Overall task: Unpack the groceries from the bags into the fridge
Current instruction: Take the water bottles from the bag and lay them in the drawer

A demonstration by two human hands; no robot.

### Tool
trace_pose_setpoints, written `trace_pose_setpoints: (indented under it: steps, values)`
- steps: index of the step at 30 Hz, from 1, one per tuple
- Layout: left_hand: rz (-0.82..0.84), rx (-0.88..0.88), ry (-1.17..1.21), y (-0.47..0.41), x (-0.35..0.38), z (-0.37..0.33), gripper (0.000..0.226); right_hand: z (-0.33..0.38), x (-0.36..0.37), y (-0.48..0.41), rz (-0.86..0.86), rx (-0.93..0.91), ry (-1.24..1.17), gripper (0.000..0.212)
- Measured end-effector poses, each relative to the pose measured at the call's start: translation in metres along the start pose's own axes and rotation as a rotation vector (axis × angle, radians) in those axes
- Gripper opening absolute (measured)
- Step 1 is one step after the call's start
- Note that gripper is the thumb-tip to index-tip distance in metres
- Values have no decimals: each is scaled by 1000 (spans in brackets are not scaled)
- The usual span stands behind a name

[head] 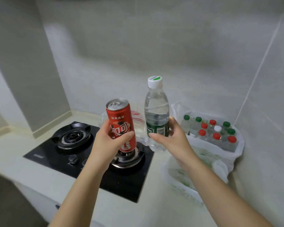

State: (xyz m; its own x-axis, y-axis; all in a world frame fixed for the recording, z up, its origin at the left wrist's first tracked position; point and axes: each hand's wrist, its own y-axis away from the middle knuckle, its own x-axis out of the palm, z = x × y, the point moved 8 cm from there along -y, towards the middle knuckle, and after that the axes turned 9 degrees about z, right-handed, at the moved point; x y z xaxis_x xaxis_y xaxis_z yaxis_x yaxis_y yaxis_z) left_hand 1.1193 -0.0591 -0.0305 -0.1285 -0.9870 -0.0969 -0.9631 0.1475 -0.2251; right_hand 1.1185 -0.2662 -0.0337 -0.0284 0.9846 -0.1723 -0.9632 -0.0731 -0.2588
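Observation:
My left hand [111, 142] grips a tall red soda can [120, 123], held upright above the stove. My right hand [170, 138] grips a clear water bottle [156, 112] with a white cap and dark green label, also upright, just right of the can. A white plastic bag [236, 149] at the right wall holds several small bottles [216, 133] with red, green and white caps. In front of it lies a second white bag [185, 179] with green print. No fridge is in view.
A black two-burner gas stove [69, 154] is set into the pale counter [15, 161] below my hands. Another thin plastic bag [138, 122] stands behind the can by the tiled wall. The counter's front edge drops off at the lower left.

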Motion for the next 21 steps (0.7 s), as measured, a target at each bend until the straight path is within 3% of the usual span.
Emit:
trace_pose_setpoints:
  steps: [11, 16, 21]
  values:
    - [-206, -18, -106, 46, -140, -34, 49, 44, 149, -36, 200, -44, -198, 48]
    - [-386, -56, -144, 88, -196, -45, 56, 63, 217, -42, 364, -78, -251, 48]
    - [-601, -65, -221, 137, -238, -59, 48, 82, 288, -43, 584, -102, -318, 51]
